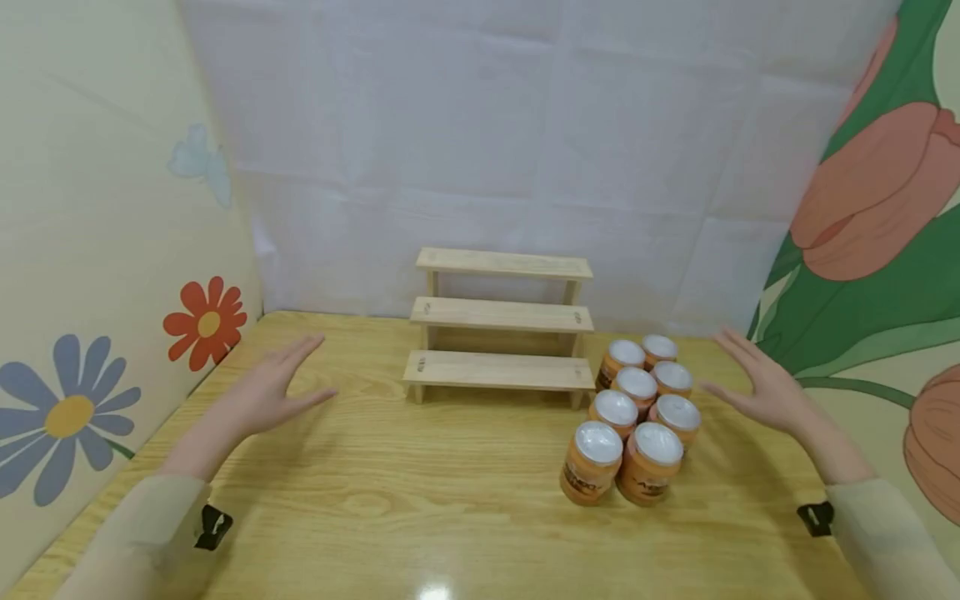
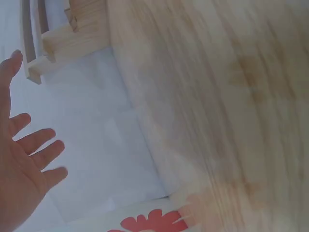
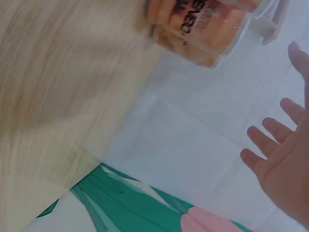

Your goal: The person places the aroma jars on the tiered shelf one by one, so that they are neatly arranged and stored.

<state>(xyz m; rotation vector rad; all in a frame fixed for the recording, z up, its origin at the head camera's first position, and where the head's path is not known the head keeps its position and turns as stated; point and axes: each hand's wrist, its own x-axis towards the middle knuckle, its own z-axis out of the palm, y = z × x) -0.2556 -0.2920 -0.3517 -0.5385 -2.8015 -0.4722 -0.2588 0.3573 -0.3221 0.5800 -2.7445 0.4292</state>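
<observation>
My left hand (image 1: pixel 273 390) hovers over the left part of the table, fingers straight and thumb spread, holding nothing. In the left wrist view that hand (image 2: pixel 24 169) shows its fingers apart. On the other side my right hand (image 1: pixel 761 387) is raised just right of a group of orange cans (image 1: pixel 648 467) with silvery tops, fingers extended and nothing in them. The cans stand upright in two uneven rows. Left of them is a three-step wooden rack (image 1: pixel 498 371), its steps bare. Orange cans (image 3: pixel 207 24) with dark lettering also show in the right wrist view, apart from the fingers.
The wooden table (image 1: pixel 375 500) meets a white cloth backdrop (image 1: pixel 487 125) behind the rack. A flower-printed panel (image 1: pixel 90 208) borders the left side, and another with large tulips (image 1: pixel 877 192) borders the right. The nearest cans stand forward of the rack's lowest step.
</observation>
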